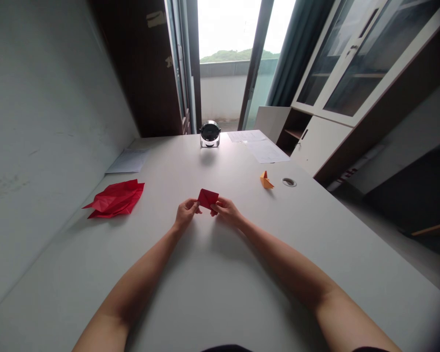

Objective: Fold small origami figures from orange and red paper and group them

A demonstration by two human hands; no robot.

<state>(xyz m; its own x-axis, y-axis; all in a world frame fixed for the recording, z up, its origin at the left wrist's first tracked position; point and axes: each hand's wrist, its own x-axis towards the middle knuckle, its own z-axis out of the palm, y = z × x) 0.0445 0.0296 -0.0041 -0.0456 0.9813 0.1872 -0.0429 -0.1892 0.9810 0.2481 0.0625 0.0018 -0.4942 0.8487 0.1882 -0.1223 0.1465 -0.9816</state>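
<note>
A small folded piece of red paper point(208, 197), roughly square with a crease line across its face, is held just above the white table. My left hand point(187, 212) pinches its left corner between thumb and fingers. At its lower right edge, my right hand point(225, 210) grips the paper with the thumb on top. To the left lies a larger, crumpled red paper piece point(117, 198), apart from both hands. An orange folded paper figure point(266, 180) stands on the table to the right.
A round black device on a metal stand point(209, 133) is at the table's far edge. Paper sheets point(266, 150) lie at the far right, another sheet point(128, 161) by the left wall. A round cable hole point(289, 182) sits near the right edge of the white table point(220, 283).
</note>
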